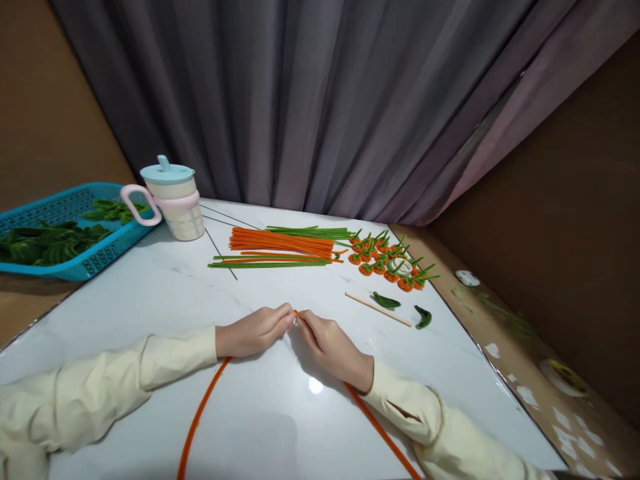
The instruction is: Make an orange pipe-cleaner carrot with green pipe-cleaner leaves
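My left hand (257, 331) and my right hand (333, 347) meet over the near middle of the table, fingertips pinched almost together. A small bit of orange pipe cleaner (201, 408) shows between them. One orange length curves from under my left wrist toward me, and another runs out beneath my right wrist. Whether these are a single piece I cannot tell, since my fingers hide the join. Beyond my hands lie a bundle of orange pipe cleaners (280, 241) and some green pipe cleaners (270, 264). A thin wooden stick (379, 309) rests right of my right hand.
Several small orange pumpkin shapes with green stems (379, 267) cluster at the back right, a roll of tape (400, 267) among them. Nearby are two dark green curled pieces (386, 301). A lidded cup (183, 207) and a blue basket of green pieces (95, 257) stand left.
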Motion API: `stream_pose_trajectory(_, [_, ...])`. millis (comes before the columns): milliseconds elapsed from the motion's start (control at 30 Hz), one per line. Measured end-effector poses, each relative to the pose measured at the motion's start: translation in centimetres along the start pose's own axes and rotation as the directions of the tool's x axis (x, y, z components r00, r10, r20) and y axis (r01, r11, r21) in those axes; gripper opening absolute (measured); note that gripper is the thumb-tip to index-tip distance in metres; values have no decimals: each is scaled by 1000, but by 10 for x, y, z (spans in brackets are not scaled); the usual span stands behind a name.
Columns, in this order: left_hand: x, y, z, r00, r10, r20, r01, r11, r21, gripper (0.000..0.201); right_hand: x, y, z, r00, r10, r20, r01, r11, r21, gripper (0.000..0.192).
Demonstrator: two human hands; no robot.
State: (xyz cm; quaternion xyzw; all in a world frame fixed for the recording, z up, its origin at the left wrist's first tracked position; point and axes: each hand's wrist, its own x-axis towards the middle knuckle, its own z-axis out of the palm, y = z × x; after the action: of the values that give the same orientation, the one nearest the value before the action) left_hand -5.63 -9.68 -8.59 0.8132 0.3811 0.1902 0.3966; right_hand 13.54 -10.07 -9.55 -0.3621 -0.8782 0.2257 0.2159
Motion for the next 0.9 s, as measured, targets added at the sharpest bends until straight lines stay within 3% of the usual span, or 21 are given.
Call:
stream_pose_trajectory(333, [-1, -4, 1, 1000, 8, 20, -8, 1000, 11, 24, -1, 0, 2, 1000, -12, 2, 12, 999, -30, 13])
stream_pose_trajectory(600, [-1, 1, -2, 1000, -31, 0, 30, 949, -313, 36, -2, 1, 3, 1000, -8, -30, 8, 1000, -3, 13])
stream_pose_trajectory(900, [1, 3, -2, 998, -56, 17, 58, 907, -417, 36, -2, 2, 4, 999, -9, -35, 9, 1000, 4, 12])
